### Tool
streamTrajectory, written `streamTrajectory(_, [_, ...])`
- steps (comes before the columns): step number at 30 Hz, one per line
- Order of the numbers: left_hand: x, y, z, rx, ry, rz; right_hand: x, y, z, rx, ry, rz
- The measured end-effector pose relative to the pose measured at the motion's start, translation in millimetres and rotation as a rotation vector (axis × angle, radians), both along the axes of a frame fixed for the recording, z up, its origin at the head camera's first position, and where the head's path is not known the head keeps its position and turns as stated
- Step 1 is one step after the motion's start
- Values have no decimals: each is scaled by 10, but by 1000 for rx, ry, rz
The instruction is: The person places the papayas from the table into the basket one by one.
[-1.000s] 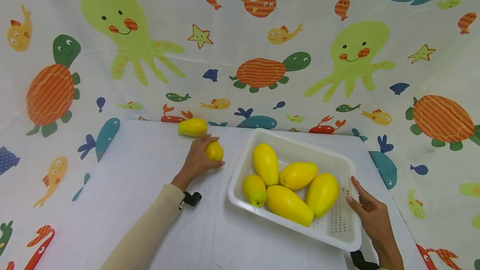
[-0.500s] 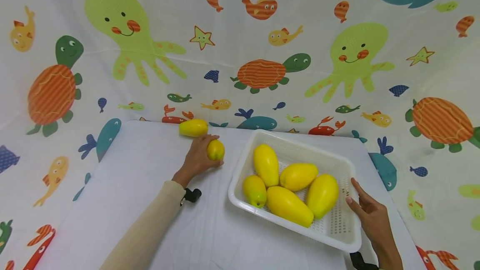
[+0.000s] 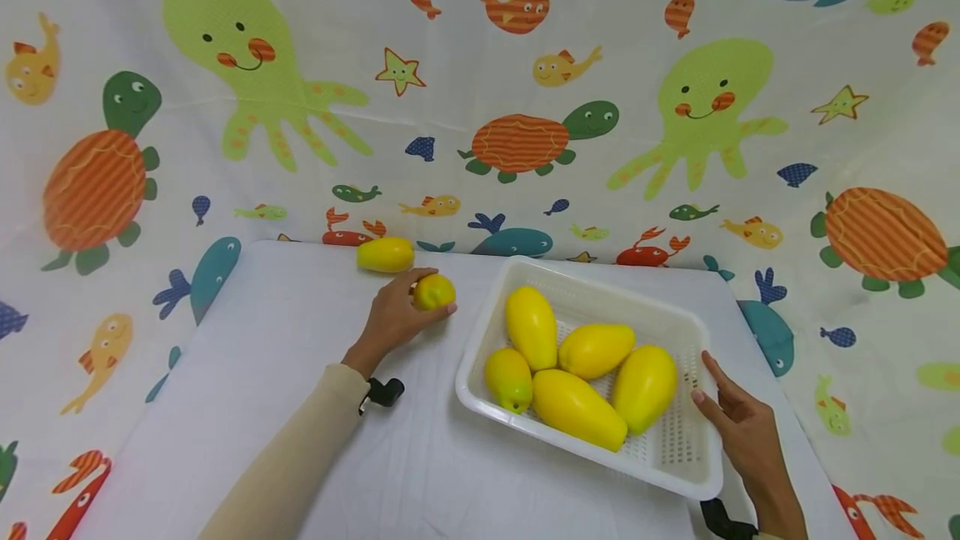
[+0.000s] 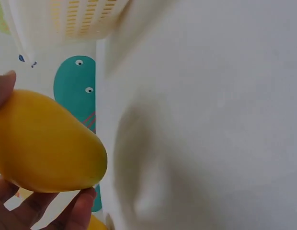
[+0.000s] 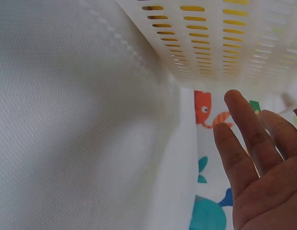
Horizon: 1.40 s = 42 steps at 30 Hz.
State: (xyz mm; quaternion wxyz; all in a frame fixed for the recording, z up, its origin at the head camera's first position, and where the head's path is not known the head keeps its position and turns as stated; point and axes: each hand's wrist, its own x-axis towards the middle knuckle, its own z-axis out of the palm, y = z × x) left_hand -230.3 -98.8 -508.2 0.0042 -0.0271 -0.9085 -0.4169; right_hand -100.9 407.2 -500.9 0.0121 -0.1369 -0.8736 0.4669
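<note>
My left hand [image 3: 399,311] grips a yellow mango [image 3: 435,292], fingers on its far side and thumb on its near side. In the left wrist view this mango [image 4: 50,143] appears side-on, held off the white cloth. Just behind the hand another mango [image 3: 386,254] lies by the table's far edge. A white plastic basket [image 3: 592,467] with slotted walls stands to the right and contains several yellow mangoes [image 3: 581,409]. At its right end my right hand [image 3: 750,436] holds the rim, thumb over the edge. Its other fingers [image 5: 242,167] extend outside the basket wall.
A white cloth [image 3: 255,340] covers the table. Behind and beside it hangs a curtain [image 3: 450,48] printed with sea animals. Each wrist carries a black camera mount; the left mount [image 3: 386,392] sits just above the cloth.
The left hand and its mango have shifted slightly away and to the right, and the mango's end faces more upward. The right hand and the basket stay put.
</note>
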Motion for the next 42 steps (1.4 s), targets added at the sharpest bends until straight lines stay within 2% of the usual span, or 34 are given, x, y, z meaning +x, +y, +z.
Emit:
streamTrajectory(4, [1, 41, 72, 33, 42, 17, -18, 10, 1, -2, 3, 8])
streamTrajectory(9, [19, 132, 227, 65, 89, 21, -39, 15, 11, -5, 9, 16])
streamTrajectory(17, [73, 277, 447, 96, 188, -42, -67, 19, 8, 4, 2, 9])
streamTrajectory(26, [166, 414, 606, 123, 229, -108, -74, 26, -19, 10, 5, 4])
streamTrajectory(32, [214, 523, 667, 118, 223, -165, -64, 16, -4, 2, 8, 1])
streamTrajectory(37, [218, 619, 696, 142, 185, -220, -61, 14, -5, 1, 16, 6])
streamTrajectory(42, [221, 731, 725, 128, 154, -261, -68, 17, -17, 2, 16, 5])
